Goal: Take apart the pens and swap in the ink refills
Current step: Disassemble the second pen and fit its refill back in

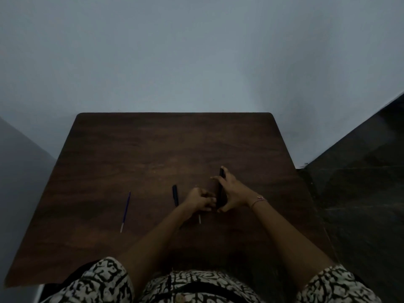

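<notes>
My right hand [231, 193] grips a black pen barrel [220, 189] that points away from me over the dark wooden table [135, 154]. Right beside it, my left hand [200, 200] is curled around a thin refill [199, 218] whose pale end sticks out below the fist. The left hand's fingers touch the lower part of the barrel. A second black pen [175, 194] lies on the table just left of my left hand. Further left lies a loose blue refill [125, 212] with a white end.
The table stands against a pale wall, with a dark floor [360, 171] to its right. My patterned sleeves and lap fill the bottom of the view.
</notes>
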Tool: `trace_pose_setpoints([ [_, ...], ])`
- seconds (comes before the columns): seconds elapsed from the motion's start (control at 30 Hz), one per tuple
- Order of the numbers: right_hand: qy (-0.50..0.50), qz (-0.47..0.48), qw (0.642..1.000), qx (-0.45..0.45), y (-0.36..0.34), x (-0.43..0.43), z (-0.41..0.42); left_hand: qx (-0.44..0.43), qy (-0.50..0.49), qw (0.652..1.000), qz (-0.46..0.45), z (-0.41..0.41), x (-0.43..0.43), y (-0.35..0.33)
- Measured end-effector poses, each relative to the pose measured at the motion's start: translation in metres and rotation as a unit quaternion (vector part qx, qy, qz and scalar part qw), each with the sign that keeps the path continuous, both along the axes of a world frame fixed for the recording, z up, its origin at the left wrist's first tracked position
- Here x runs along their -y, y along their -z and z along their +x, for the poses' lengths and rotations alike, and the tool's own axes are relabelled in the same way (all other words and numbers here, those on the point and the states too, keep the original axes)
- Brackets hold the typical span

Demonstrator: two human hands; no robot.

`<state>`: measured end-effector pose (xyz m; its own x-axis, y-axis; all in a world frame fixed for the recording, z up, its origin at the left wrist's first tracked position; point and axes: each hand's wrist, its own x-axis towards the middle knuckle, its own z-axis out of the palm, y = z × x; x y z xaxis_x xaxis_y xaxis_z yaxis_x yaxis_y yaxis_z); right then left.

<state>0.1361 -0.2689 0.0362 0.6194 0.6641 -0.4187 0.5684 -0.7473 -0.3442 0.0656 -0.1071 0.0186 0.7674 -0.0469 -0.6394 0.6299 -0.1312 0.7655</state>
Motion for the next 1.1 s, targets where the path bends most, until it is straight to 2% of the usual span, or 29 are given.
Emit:
trace_pose_setpoints([
  [0.13,-0.028,-0.072,0.997,0.01,0.005,0.015,0.001,-0.018,0.016,1.0,-0.002,-0.006,0.008,0.004],
  [0.3,-0.03,-0.106,0.994,0.001,0.012,0.03,-0.004,-0.05,0.036,0.998,-0.008,-0.006,0.023,0.006],
  [0.57,-0.007,-0.108,0.994,0.002,0.015,0.052,-0.011,-0.079,0.068,0.994,-0.02,-0.005,0.064,0.016],
  [1.1,-0.008,-0.115,0.993,-0.015,0.025,0.061,-0.01,-0.101,0.018,0.992,-0.077,-0.001,0.09,0.015],
])
